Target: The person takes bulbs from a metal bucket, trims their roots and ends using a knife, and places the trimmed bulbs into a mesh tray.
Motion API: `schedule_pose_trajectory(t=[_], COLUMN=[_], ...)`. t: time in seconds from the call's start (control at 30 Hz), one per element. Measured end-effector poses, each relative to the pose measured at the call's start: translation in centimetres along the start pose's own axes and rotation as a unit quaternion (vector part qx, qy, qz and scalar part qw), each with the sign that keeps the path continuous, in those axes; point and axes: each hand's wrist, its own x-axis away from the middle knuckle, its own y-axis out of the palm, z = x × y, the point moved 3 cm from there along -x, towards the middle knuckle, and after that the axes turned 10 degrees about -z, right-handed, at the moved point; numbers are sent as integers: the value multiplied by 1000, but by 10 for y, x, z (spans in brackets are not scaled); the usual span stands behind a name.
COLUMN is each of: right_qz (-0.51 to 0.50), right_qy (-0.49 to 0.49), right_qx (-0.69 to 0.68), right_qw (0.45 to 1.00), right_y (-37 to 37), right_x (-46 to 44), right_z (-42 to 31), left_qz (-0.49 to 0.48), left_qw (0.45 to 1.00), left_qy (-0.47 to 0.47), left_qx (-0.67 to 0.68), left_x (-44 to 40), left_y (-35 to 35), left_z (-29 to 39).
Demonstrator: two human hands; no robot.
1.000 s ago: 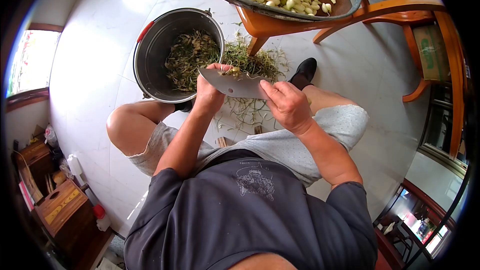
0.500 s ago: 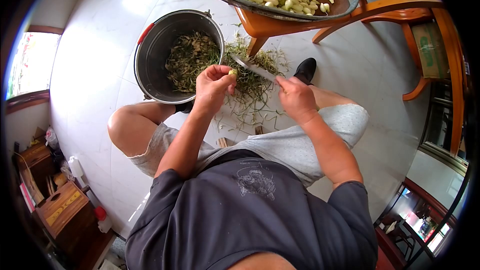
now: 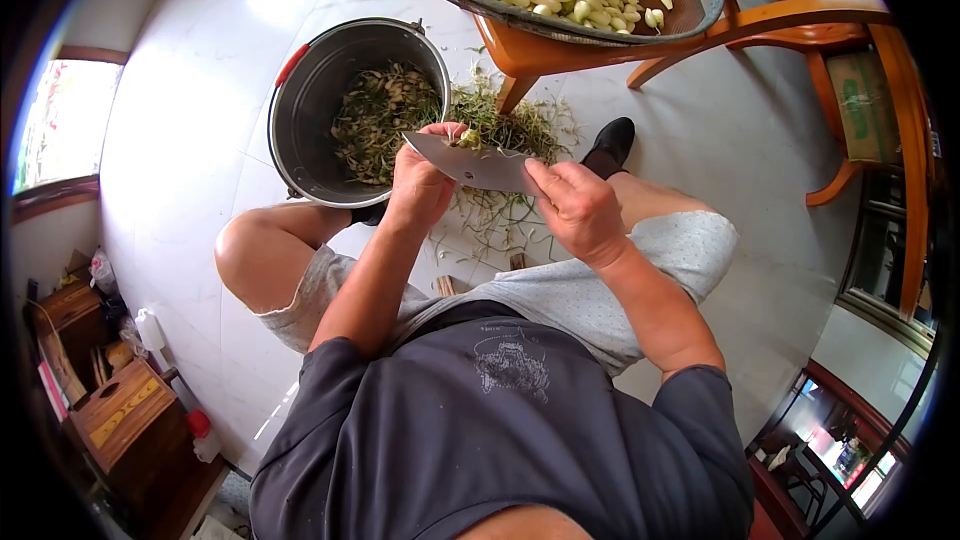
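Note:
My left hand (image 3: 420, 182) is closed around a small pale-green, onion-like bulb (image 3: 469, 138) near the bucket's right rim. In my right hand (image 3: 580, 208) is a kitchen knife (image 3: 475, 166), its broad blade pointing left and lying across the front of my left fingers. The blade's edge is at or very near the bulb, though whether it cuts in cannot be seen. Blade and knuckles partly hide the left fingertips. Beneath both hands, green and straw-coloured trimmings (image 3: 510, 130) are strewn over the floor.
A dark metal bucket (image 3: 290, 145) with a red handle grip contains dry trimmings. A round mesh sieve (image 3: 700, 15) full of pale bulbs rests on a wooden chair (image 3: 517, 55). My shoe (image 3: 615, 138) stands right of the trimmings. Wooden boxes (image 3: 125, 415) are at lower left.
The knife has moved left and its blade has turned flat side toward me, now crossing my left fingers. My right hand came slightly left and down with it. The left hand stays nearly in place.

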Motion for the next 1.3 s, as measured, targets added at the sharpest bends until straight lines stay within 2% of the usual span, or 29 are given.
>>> schedule_pose_trajectory(t=[0.27, 0.43, 0.53, 0.63, 0.73, 0.87, 0.97, 1.3], right_qz=[12, 32, 33, 0, -23, -6, 15, -16], right_qy=[-20, -23, -10, 67, 175, 169, 131, 147], right_qx=[53, 66, 59, 56, -18, -114, -153, -183], right_qw=[998, 997, 998, 996, 984, 979, 979, 972], right_y=[-2, -2, 2, 3, 5, 3, 2, 0], right_x=[-1, -1, 0, 3, 7, 6, 4, 0], right_z=[-6, -5, 0, 11, 29, 24, 16, 10], left_qz=[12, -14, -17, -34, -45, -48, -56, -28], left_qw=[999, 998, 999, 999, 999, 998, 997, 996], left_qy=[-9, 0, 18, 8, -1, -12, -21, -48], left_qx=[40, 59, 30, 10, 2, 28, 52, 73], left_x=[-1, 1, -1, -1, 0, -1, -3, -5], left_y=[-1, -9, -11, -8, 1, 3, -2, -9], left_z=[-5, -8, -11, -5, 3, 3, -2, -9])
